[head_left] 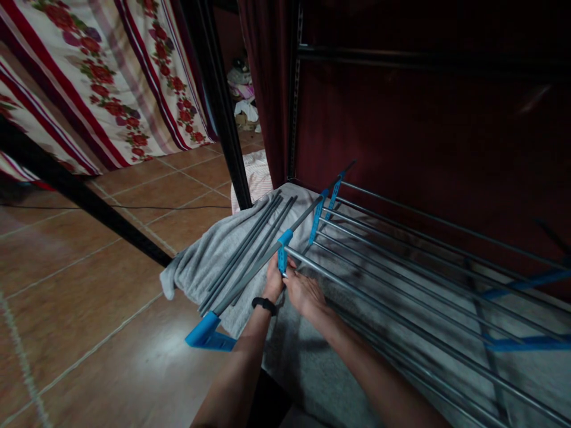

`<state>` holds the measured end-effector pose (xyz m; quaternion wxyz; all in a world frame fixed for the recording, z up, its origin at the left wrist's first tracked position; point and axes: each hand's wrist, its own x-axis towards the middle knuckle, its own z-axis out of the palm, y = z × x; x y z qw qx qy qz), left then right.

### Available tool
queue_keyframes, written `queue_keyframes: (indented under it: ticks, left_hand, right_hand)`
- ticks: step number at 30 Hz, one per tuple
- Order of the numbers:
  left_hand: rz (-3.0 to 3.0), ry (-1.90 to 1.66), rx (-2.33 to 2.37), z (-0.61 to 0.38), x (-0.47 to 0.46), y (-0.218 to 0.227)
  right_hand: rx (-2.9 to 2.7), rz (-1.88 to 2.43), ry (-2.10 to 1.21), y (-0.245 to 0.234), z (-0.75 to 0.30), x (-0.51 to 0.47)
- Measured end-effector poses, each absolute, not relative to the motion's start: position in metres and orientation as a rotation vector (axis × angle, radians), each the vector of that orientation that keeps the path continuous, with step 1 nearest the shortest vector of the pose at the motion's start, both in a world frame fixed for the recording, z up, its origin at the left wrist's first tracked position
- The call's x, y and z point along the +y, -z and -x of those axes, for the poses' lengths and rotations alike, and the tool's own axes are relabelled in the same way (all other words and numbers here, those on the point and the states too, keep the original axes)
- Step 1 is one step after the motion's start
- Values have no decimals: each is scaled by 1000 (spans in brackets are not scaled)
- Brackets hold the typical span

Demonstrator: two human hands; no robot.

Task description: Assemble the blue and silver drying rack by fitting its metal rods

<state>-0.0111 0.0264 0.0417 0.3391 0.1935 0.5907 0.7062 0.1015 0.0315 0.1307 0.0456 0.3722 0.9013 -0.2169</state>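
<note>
Basically, both hands close on the clip (282,254) near the blanket's (209,249) left edge: left hand (273,280) curled round the rod (250,274), right hand (304,292) pinching the clip, so keep it square to the rail (357,290) and push straight.

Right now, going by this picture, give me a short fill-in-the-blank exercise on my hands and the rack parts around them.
1. The left hand and right hand meet at a ____ plastic connector.
2. The left wrist wears a ____ band.
3. The loose rods lie on a ____ cloth.

Missing words: blue; black; grey.
</note>
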Motion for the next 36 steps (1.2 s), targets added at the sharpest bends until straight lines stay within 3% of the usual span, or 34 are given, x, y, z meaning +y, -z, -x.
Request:
queue_keyframes:
  ticks: [18,36]
  left_hand:
    - [-421,-1906,1551,8,26,-46]
    - [-321,-1941,1466,4,29,-59]
  right_hand:
    - [2777,-1090,627,-122,-103,34]
    - [2838,-1142,850,-126,-112,38]
